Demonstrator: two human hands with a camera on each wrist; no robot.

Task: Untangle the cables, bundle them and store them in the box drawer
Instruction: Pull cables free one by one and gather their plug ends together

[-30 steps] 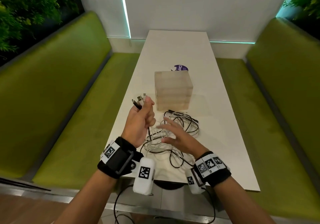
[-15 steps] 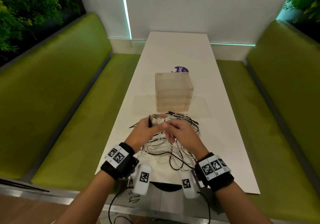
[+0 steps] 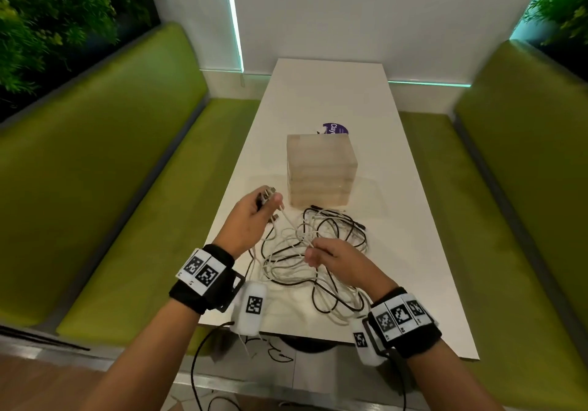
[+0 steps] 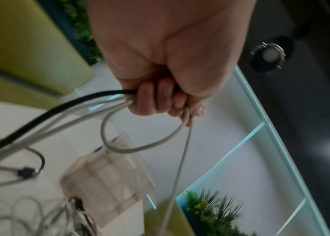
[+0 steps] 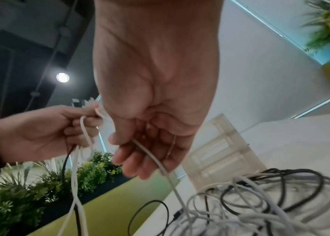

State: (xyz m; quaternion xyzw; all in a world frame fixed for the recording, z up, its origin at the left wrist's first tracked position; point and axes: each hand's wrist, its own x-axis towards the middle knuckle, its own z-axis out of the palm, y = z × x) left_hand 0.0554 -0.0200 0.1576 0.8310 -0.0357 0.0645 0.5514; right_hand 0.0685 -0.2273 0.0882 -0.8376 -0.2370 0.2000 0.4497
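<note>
Head view: untangling step.
Left hand (image 3: 251, 220): fist gripped cable ends (image 3: 269, 195).
Right hand (image 3: 334, 256): pinched a white cable (image 3: 294, 227) beside it.
Next: likely draw that strand free.

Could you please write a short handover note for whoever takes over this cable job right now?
Left hand: grips several cable ends, black and white, raised above the table.
Right hand: holds one white cable that runs down into the pile.
Cable pile: tangled, on the table in front of the box drawer.
Done: some ends gathered.
Left: untangle, bundle, store in the box; no drawer looks open.
</note>
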